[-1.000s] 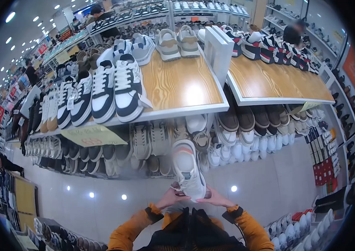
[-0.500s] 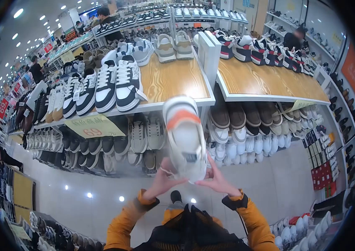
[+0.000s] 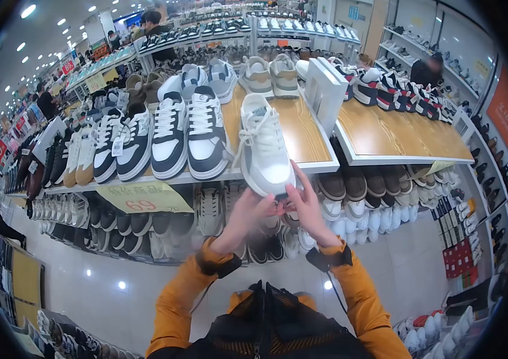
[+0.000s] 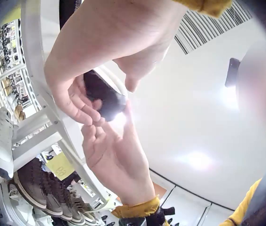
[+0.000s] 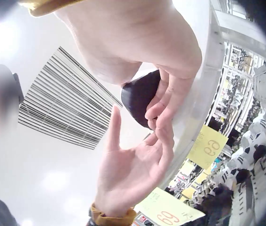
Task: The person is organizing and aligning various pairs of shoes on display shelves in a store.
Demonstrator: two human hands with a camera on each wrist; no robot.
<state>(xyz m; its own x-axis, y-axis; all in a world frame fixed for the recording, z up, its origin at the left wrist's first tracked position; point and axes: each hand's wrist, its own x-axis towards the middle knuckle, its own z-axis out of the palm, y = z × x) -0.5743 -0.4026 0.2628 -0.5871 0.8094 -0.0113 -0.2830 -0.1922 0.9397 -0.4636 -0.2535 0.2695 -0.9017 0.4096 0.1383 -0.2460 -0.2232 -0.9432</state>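
A white and pale grey laced sneaker (image 3: pixel 275 170) hangs over the front edge of the wooden display top, toe towards me. My right hand (image 3: pixel 306 206) pinches it at the toe, thumb above and fingers curled underneath. On the other side my left hand (image 3: pixel 245 215), blurred in the head view, touches the sneaker from below. Seen from the right wrist, my left hand (image 5: pixel 130 172) has its thumb spread away from the shoe and its fingers meeting those of the right hand beneath the dark toe end (image 5: pixel 140 96). Most of the upper is hidden in both wrist views.
Black-and-white sneakers (image 3: pixel 206 137) line the display top (image 3: pixel 302 134) to the left, and a beige pair (image 3: pixel 269 78) stands behind. A white divider (image 3: pixel 326 99) rises to the right. Below are more shoe rows and a yellow price sign (image 3: pixel 146 196).
The sneaker has moved forward and up to the display's edge and turned, so its laces show instead of the orange-banded side. Both hands moved forward with it, the left shifting to below the toe.
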